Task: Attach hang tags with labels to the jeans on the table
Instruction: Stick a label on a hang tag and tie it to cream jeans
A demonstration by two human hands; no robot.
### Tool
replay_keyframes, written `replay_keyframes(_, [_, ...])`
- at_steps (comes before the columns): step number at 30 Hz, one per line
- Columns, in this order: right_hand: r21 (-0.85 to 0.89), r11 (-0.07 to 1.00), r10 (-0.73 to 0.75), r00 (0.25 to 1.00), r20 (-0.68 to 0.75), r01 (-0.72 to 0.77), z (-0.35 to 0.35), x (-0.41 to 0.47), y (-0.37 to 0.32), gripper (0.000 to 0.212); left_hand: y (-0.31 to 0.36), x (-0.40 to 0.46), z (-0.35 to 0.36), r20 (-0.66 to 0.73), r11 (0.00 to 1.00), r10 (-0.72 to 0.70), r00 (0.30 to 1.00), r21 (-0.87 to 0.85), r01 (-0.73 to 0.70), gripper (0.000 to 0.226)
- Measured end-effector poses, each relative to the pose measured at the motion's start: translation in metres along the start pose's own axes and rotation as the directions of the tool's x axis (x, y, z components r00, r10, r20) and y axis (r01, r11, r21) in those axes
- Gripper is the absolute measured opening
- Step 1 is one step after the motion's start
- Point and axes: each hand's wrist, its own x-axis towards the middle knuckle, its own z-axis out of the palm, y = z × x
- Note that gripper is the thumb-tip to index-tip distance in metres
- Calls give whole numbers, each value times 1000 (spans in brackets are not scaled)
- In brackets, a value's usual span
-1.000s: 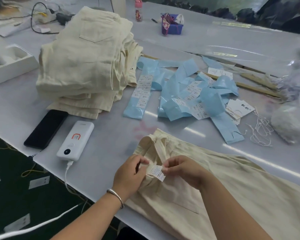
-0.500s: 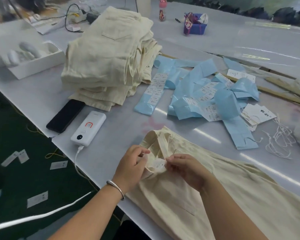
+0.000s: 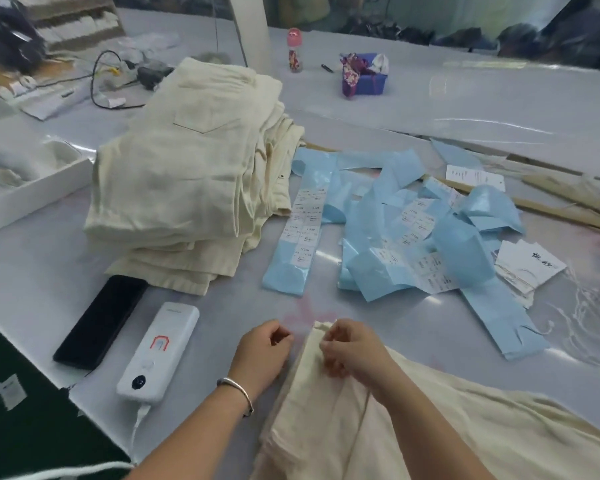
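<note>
A pair of cream jeans (image 3: 326, 427) lies at the table's front edge, waist end toward the middle. My right hand (image 3: 350, 351) grips the waistband corner with curled fingers. My left hand (image 3: 264, 355) is curled just left of the fabric, a narrow gap apart, and nothing shows in it. The small white label is hidden. Blue backing strips with white labels (image 3: 305, 230) are scattered mid-table. White hang tags (image 3: 530, 268) and loose white strings (image 3: 589, 313) lie to the right. A stack of folded cream jeans (image 3: 187, 174) stands at the left.
A white power bank (image 3: 156, 351) and a black phone (image 3: 101, 320) lie left of my hands near the table edge. A white box (image 3: 32, 199) sits far left. A purple tub (image 3: 368, 81) and a small bottle (image 3: 294, 50) stand at the back. Wooden sticks (image 3: 551, 209) lie right.
My left hand has let go of the waistband and pulled slightly left. The white label between my fingers is no longer visible. The camera has tilted up and left.
</note>
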Motion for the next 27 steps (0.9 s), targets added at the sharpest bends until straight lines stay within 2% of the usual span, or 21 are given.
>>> replay_keyframes(2, [-315, 949, -39, 995, -95, 7, 5, 21, -7, 8, 4, 31, -7, -91, 1000, -30, 995, 3, 30, 7])
replay_keyframes(3, [-447, 895, -68, 989, -129, 3, 8, 30, -11, 7, 7, 47, -10, -149, 999, -28, 988, 41, 34, 9])
replay_keyframes(4, [-518, 856, -90, 983, -158, -4, 10, 38, -15, 7, 10, 63, -12, -192, 993, -19, 981, 109, 40, 23])
replay_keyframes(6, [-529, 848, -111, 971, -213, -19, 15, 53, -20, 7, 22, 92, -12, -225, 971, 3, 974, 234, 52, 52])
replay_keyframes(8, [-504, 863, -107, 959, -263, -42, 19, 68, -24, 8, 36, 117, -10, -189, 943, 21, 982, 331, 43, 75])
replay_keyframes(10, [-452, 890, -91, 949, -301, -58, 22, 81, -28, 10, 46, 136, -6, -120, 904, 30, 992, 426, 24, 90])
replay_keyframes(12, [-375, 925, -75, 941, -330, -58, 23, 94, -30, 11, 53, 150, -3, -47, 892, 14, 999, 451, 8, 98])
replay_keyframes(16, [-285, 958, -139, 912, -386, 26, 28, 117, -36, 15, 50, 167, -4, 14, 956, -30, 999, 292, 25, 82])
replay_keyframes(20, [-141, 983, -168, 866, -472, 113, 32, 137, -50, 20, 37, 172, -12, 70, 995, -19, 997, -101, 26, 60])
replay_keyframes(24, [119, 970, -115, 832, -543, 212, 33, 146, -64, 25, 30, 168, -23, 252, 878, 96, 963, -478, 38, 55])
replay_keyframes(27, [206, 949, -100, 844, -526, 241, 32, 149, -70, 40, 27, 166, -33, 385, 787, 163, 908, -606, 116, 67])
